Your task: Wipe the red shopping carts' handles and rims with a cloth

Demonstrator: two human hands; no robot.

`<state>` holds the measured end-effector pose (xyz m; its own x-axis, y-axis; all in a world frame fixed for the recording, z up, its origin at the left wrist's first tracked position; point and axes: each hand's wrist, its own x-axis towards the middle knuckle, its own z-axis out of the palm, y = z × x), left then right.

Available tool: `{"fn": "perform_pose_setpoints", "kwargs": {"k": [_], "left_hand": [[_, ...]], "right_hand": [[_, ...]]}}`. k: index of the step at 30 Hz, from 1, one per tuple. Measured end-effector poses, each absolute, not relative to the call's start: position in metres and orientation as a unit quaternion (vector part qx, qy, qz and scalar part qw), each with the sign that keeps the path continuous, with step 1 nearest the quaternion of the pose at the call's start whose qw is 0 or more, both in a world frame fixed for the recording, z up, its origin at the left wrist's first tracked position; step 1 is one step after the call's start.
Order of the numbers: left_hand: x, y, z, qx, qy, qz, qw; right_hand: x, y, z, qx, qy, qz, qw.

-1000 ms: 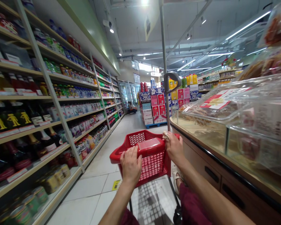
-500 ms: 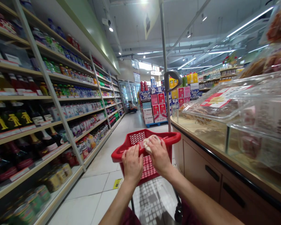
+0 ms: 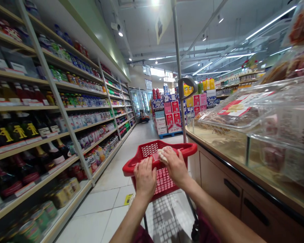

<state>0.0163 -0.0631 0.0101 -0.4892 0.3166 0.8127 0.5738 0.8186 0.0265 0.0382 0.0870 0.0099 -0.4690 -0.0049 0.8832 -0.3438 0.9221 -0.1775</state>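
"Two hands were on that cart, going by the head camera's view. What did each one have?"

"The left hand point(image 3: 145, 180) had its fingers curled over the red handle point(image 3: 188, 149), towards the left end, gripping it. The right hand point(image 3: 176, 165) was closed about a crumpled pale cloth point(image 3: 163, 154), pressed to the same handle."

"Together or apart?"

"Apart, but only just. The right one sat nearer the middle, its fingers pointing in towards the left."

"And the cart itself?"

"The red shopping cart point(image 3: 164, 180) stood upright in the aisle, straight in front of the person, a gridded shadow under it on the white tiles point(image 3: 96, 206). I saw a yellow floor sticker point(image 3: 128, 199) just left of it."

"What was on either side?"

"To the left, tall shelving point(image 3: 66, 118) full of bottles and cans; some dark bottles point(image 3: 19, 131) bore yellow figures. To the right ran a wood-fronted counter point(image 3: 212, 172), clear plastic food packs point(image 3: 233, 104) piled on it. A grey pole point(image 3: 177, 50) rose beyond the cart."

"Anything farther off?"

"Stacked boxes point(image 3: 169, 118) on a blue pallet point(image 3: 168, 135), and another person point(image 3: 143, 117) low down by the shelves, too small to make out."
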Motion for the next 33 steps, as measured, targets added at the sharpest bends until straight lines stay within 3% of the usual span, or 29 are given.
{"fn": "perform_pose_setpoints", "kwargs": {"k": [5,11,16,22,28,33], "left_hand": [[0.016,-0.062,0.010,-0.260,-0.849,-0.151,0.435],[0.016,-0.062,0.009,-0.264,-0.849,-0.146,0.435],[0.016,-0.061,0.009,-0.261,-0.849,-0.144,0.436],[0.015,-0.060,0.009,-0.264,-0.848,-0.150,0.435],[0.017,-0.058,0.009,-0.258,-0.856,-0.157,0.420],[0.017,-0.058,0.009,-0.259,-0.852,-0.163,0.426]], "right_hand": [[0.037,0.102,0.013,-0.031,-0.838,0.207,0.504],[0.042,0.083,0.008,0.131,-0.844,0.159,0.495],[0.038,0.107,0.015,-0.037,-0.840,0.214,0.497],[0.040,0.075,0.010,0.129,-0.842,0.163,0.498],[0.033,0.115,0.017,-0.056,-0.836,0.224,0.498],[0.039,0.081,0.013,0.098,-0.843,0.174,0.499]]}}
